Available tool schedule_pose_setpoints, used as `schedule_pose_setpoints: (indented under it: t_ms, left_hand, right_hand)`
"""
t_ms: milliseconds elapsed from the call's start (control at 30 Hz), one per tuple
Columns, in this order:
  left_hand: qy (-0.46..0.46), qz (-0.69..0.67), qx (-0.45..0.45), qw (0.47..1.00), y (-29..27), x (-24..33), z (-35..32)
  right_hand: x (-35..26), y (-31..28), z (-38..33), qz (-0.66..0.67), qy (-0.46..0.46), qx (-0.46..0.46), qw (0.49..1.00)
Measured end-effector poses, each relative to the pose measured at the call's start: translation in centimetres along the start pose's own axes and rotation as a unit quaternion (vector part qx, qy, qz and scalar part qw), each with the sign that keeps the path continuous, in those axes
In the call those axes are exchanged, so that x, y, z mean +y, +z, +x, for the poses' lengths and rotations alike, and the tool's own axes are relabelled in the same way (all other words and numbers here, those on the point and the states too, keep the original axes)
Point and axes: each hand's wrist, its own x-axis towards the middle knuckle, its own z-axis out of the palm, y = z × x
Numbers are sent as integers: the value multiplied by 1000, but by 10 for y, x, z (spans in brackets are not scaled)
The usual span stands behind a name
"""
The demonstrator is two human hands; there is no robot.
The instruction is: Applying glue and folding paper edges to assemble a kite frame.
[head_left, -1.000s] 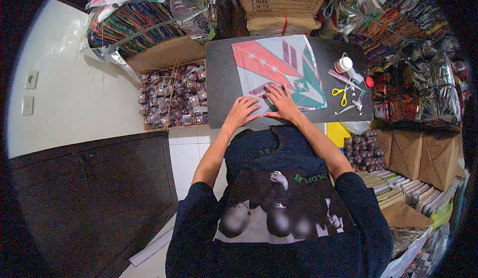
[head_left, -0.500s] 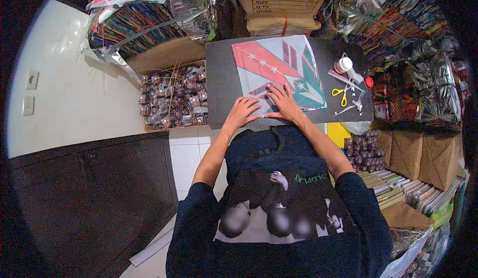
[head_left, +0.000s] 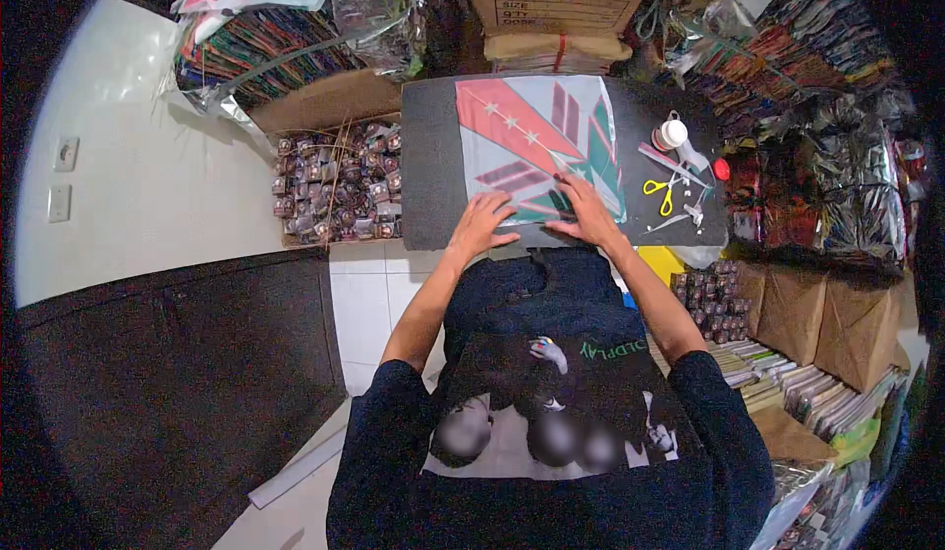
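On the dark mat (head_left: 433, 176), the left hand (head_left: 482, 225) and right hand (head_left: 588, 213) press flat, fingers spread, on the near edge of the patterned sheet (head_left: 536, 141), which may crease or slide toward the yellow scissors (head_left: 661, 192).

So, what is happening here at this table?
A person leans over a dark table and presses both hands flat on the near edge of a patterned paper sheet in red, grey and green. The left hand and right hand lie side by side. Yellow scissors and a white bottle lie untouched to the right.
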Motion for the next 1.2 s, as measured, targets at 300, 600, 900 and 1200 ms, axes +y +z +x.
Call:
schedule_pose_setpoints:
  t_ms: [300, 600, 900, 1200]
  left_hand:
    - [-52, -35, -25, 998, 18, 5, 23]
    - [-59, -54, -20, 997, 16, 4, 32]
    - [-52, -93, -18, 994, 16, 2, 34]
    - [-40, -88, -5, 995, 17, -3, 34]
  right_hand:
    - [4, 4, 9, 42, -67, -79, 994]
    - [7, 9, 13, 53, -29, -82, 995]
    - [-1, 11, 10, 25, 9, -77, 997]
    - [1, 15, 13, 20, 25, -76, 997]
